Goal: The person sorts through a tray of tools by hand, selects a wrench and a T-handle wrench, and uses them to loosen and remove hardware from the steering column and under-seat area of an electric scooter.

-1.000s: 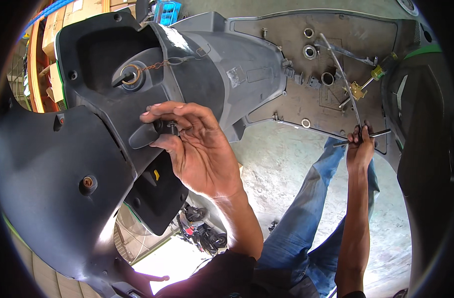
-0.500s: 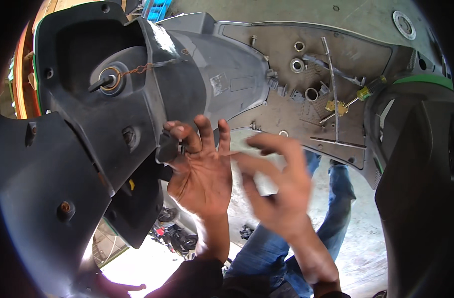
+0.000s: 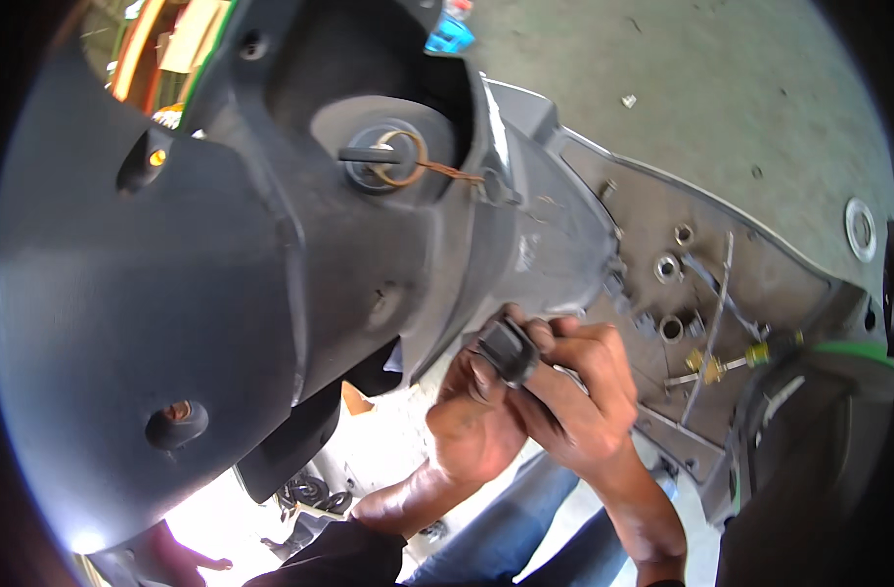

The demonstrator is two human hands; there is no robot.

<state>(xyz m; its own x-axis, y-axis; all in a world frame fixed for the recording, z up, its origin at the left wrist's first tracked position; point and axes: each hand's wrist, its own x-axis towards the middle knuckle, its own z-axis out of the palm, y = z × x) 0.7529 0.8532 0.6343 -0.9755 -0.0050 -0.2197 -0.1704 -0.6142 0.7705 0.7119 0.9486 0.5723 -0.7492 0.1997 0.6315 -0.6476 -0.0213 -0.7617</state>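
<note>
In front of a scooter's dark grey front panel (image 3: 173, 284), both my hands meet at a small black rectangular plastic piece (image 3: 508, 350) with a raised rim. My left hand (image 3: 478, 426) grips its near-left side with thumb and fingers, palm partly turned up. From the right, my right hand (image 3: 589, 391) pinches the piece with bent fingers; some fingertips are hidden behind it. Above them, a key (image 3: 367, 155) sits in the ignition lock, with a ring (image 3: 420, 161) and a reddish-brown twisted cord on it.
Over the scooter's brownish footboard (image 3: 765, 269) lie a long T-handle wrench (image 3: 713, 328), a yellow-handled screwdriver (image 3: 757, 353), a round bearing (image 3: 667, 268) and several small metal parts. A metal disc (image 3: 860, 230) rests on the floor at far right. Screw holes dot the panel.
The view has shifted left, so the scooter appears farther right and lower. My right hand has come to the black piece; earlier my left hand alone held it, with its other fingers raised.
</note>
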